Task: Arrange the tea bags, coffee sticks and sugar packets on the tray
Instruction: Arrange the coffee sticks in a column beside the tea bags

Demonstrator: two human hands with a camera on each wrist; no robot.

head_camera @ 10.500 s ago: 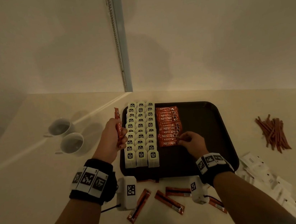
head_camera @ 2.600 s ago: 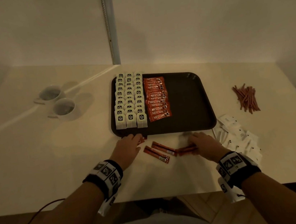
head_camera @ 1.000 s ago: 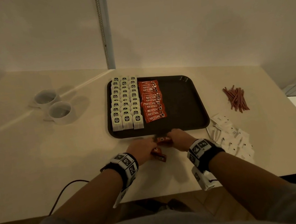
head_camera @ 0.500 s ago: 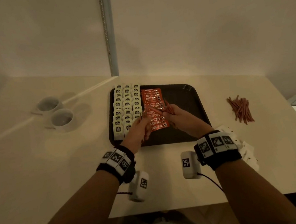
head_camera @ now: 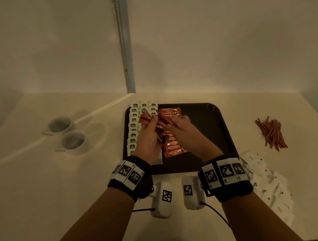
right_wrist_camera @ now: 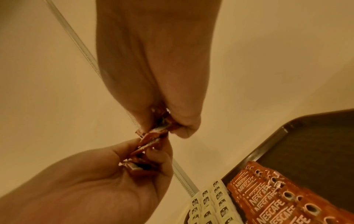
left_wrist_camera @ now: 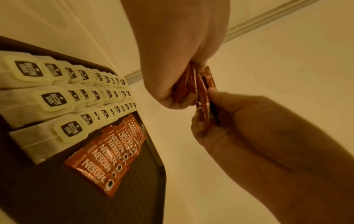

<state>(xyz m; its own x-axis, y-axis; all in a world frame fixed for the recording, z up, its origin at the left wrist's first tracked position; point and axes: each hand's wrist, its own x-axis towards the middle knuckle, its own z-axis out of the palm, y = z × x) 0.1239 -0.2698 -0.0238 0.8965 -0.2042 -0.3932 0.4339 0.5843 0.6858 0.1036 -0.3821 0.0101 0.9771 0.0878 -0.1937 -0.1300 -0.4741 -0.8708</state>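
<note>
Over the dark tray (head_camera: 206, 134) my left hand (head_camera: 151, 124) and right hand (head_camera: 175, 125) meet, both pinching one bundle of red coffee sticks (head_camera: 159, 125). In the left wrist view the bundle (left_wrist_camera: 201, 94) stands on edge between the left hand's fingers (left_wrist_camera: 172, 97) and the right hand's fingers (left_wrist_camera: 203, 122). The right wrist view shows the same sticks (right_wrist_camera: 151, 136) gripped from both sides. On the tray lie three columns of white tea bags (head_camera: 132, 125) at the left and, beside them, a column of Nescafe coffee sticks (head_camera: 175, 148). White sugar packets (head_camera: 267, 183) lie on the table right of the tray.
Two white cups (head_camera: 69, 134) stand on the table left of the tray. A loose pile of thin brown sticks (head_camera: 271, 132) lies at the far right. The tray's right half (left_wrist_camera: 134, 189) is bare. A wall rises just behind the table.
Both hands gathered the loose coffee sticks from the table in front of the tray, lifted them, and carried the bundle forward over the tray's left half.
</note>
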